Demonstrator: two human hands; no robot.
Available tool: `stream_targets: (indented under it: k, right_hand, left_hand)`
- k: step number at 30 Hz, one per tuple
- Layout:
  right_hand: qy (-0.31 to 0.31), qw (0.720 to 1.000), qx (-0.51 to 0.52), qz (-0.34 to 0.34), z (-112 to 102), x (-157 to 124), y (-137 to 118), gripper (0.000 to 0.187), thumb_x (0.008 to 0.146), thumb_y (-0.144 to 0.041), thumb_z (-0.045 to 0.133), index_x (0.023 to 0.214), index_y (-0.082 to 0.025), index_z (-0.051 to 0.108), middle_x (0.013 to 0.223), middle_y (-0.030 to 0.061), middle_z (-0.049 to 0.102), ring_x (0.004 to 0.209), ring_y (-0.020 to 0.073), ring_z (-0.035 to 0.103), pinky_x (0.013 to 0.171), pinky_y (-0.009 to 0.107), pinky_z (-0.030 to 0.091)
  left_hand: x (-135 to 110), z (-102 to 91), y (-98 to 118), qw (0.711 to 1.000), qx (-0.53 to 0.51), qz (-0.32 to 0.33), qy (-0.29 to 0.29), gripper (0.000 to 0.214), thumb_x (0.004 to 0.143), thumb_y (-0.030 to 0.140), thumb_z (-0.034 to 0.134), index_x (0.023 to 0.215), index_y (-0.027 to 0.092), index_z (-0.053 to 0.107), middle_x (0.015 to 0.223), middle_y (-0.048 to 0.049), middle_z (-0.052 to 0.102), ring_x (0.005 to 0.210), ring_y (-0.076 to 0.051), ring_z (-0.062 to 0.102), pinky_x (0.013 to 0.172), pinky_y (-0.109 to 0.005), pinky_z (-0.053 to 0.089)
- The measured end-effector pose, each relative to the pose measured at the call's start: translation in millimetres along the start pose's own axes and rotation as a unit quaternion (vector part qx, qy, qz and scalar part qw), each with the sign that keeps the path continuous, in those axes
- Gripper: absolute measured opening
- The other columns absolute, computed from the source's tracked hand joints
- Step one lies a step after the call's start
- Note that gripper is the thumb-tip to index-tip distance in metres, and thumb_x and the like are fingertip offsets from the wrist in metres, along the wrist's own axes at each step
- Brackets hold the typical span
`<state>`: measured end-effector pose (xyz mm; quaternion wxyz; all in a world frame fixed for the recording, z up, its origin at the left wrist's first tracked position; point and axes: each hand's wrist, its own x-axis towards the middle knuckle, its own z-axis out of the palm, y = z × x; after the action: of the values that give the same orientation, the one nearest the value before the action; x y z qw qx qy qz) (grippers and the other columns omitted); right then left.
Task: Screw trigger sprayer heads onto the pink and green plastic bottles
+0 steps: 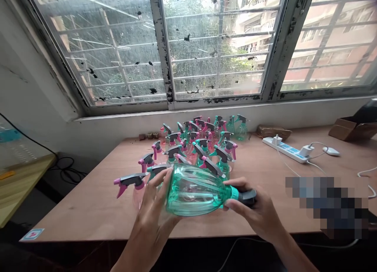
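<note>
I hold a clear teal spray bottle (194, 190) sideways over the front of the wooden table (97, 201). My left hand (153, 207) cups the bottle's wide base, fingers wrapped on it. My right hand (253, 209) grips the neck end around the dark grey trigger head (246, 196). Just behind the bottle stands a cluster of several teal and pink spray bottles (194, 144) with grey triggers; the nearest is a pink one (131, 182) at the left.
A white power strip (287, 149) with plugged chargers and cables lies at the right. A cardboard box (346, 128) sits at the far right, a brown packet (273, 131) by the wall. A blurred patch covers the right front. Windows rise behind the table.
</note>
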<state>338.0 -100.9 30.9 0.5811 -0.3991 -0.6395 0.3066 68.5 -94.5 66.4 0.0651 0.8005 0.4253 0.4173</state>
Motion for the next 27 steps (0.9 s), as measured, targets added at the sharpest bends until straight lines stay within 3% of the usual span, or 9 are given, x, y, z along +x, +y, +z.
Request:
stream_targets:
  k: [3,5,9,12,15,17,21,23,27]
  right_hand:
    - [-0.031,0.990,0.119,0.071,5,1,-3,0.028,0.089,-0.040,0.074,0.108,-0.021,0.068,0.063,-0.0006,0.073,0.056,0.0181,0.069,0.051,0.024,0.051]
    - [-0.023,0.989,0.125,0.071,7,0,-5,0.027,0.089,-0.039,0.075,0.108,-0.021,0.068,0.064,0.0001,0.074,0.057,0.0187,0.070,0.053,0.024,0.052]
    - [0.007,1.000,0.018,0.013,9,-3,-10,0.027,0.083,-0.036,0.081,0.105,-0.022,0.073,0.062,-0.0017,0.070,0.054,0.0166,0.064,0.051,0.025,0.048]
    - [-0.005,0.997,0.058,0.049,10,-3,-15,0.029,0.083,-0.041,0.080,0.102,-0.021,0.073,0.059,-0.0026,0.067,0.049,0.0158,0.061,0.049,0.024,0.050]
    - [-0.053,0.962,0.214,0.159,11,2,-19,0.034,0.087,-0.050,0.074,0.097,-0.019,0.066,0.063,0.0003,0.070,0.051,0.0185,0.068,0.055,0.029,0.058]
    - [-0.096,0.931,0.284,0.209,11,5,-20,0.038,0.087,-0.054,0.072,0.092,-0.018,0.062,0.066,0.0032,0.073,0.054,0.0204,0.072,0.056,0.029,0.059]
    - [-0.073,0.930,0.286,0.220,10,8,-18,0.039,0.085,-0.053,0.075,0.090,-0.018,0.061,0.063,0.0023,0.072,0.054,0.0207,0.074,0.055,0.026,0.057]
    - [-0.066,0.935,0.271,0.219,10,8,-16,0.038,0.083,-0.050,0.078,0.094,-0.017,0.063,0.063,0.0016,0.072,0.056,0.0212,0.075,0.056,0.026,0.058]
    - [-0.168,0.896,0.308,0.273,8,11,-11,0.044,0.082,-0.056,0.076,0.086,-0.015,0.063,0.065,0.0053,0.075,0.051,0.0208,0.074,0.048,0.025,0.056]
  left_hand:
    - [3,3.1,1,0.994,0.060,0.074,0.054,0.067,0.099,0.023,0.057,0.157,0.040,0.029,0.154,-0.0031,0.050,0.144,-0.030,0.044,0.126,-0.052,0.023]
    - [3,4.3,1,0.989,0.078,0.101,0.072,0.071,0.096,0.028,0.063,0.158,0.038,0.029,0.154,-0.0028,0.051,0.143,-0.032,0.046,0.127,-0.055,0.019]
    - [1,2.4,2,0.996,-0.010,0.070,0.054,0.072,0.093,0.055,0.061,0.156,0.033,0.033,0.157,-0.0053,0.048,0.147,-0.036,0.040,0.126,-0.059,0.019]
    - [0,-0.5,1,0.992,-0.084,0.062,0.072,0.051,0.099,0.037,0.056,0.148,0.037,0.041,0.157,-0.0030,0.047,0.148,-0.033,0.039,0.123,-0.058,0.030]
    - [1,-3.3,-1,0.986,-0.068,0.097,0.117,0.045,0.097,0.023,0.060,0.138,0.041,0.054,0.157,-0.0002,0.043,0.145,-0.032,0.043,0.116,-0.053,0.042]
    - [1,-4.5,-2,0.984,-0.034,0.116,0.134,0.048,0.094,0.019,0.065,0.134,0.043,0.057,0.151,0.0000,0.048,0.140,-0.030,0.049,0.117,-0.052,0.042]
    - [-1,-3.0,-1,0.989,-0.068,0.110,0.065,0.063,0.088,0.038,0.075,0.144,0.035,0.046,0.149,-0.0083,0.052,0.142,-0.034,0.046,0.116,-0.056,0.042]
    - [-2,-0.9,1,0.985,-0.113,0.110,0.072,0.061,0.089,0.048,0.070,0.143,0.033,0.046,0.152,-0.0107,0.049,0.144,-0.036,0.044,0.113,-0.056,0.045]
    - [-2,-2.1,5,0.981,-0.147,0.110,0.069,0.041,0.100,0.036,0.056,0.141,0.034,0.047,0.157,-0.0086,0.044,0.147,-0.033,0.040,0.115,-0.058,0.042]
